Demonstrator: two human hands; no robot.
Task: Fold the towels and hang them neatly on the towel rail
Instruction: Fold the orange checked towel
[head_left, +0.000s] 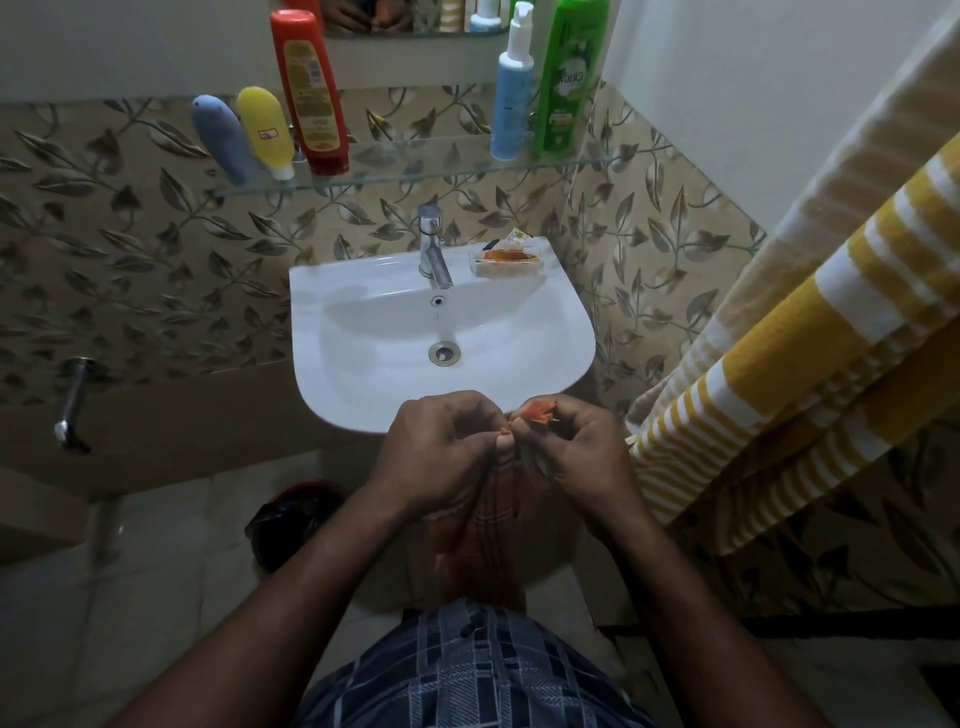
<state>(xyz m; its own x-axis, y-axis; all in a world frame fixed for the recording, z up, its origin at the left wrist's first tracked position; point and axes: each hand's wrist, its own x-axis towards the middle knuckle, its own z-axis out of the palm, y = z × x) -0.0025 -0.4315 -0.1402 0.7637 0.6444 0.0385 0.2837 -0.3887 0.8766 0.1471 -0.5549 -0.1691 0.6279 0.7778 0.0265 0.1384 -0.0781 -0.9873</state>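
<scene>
So you're holding the orange checked towel (483, 525) up by its top edge, right in front of the sink (322, 291). The rest of it hangs straight down between your forearms toward your waist. Your left hand (441, 447) and right hand (576, 452) are nearly touching, and both have fingers curled in, pinching the cloth. My guess is you're matching two corners, which is why your hands are so close together. Letting the cloth hang does the straightening for you, which is handy since there's no bench here to lay it on.

The yellow striped towel (810, 364) is draped off to your right and looks loosely hung rather than folded, so I'd say that one needs doing too. I can't actually make out the rail itself under it. Watch the glass shelf (415, 166) full of bottles when you swing the cloth around.
</scene>
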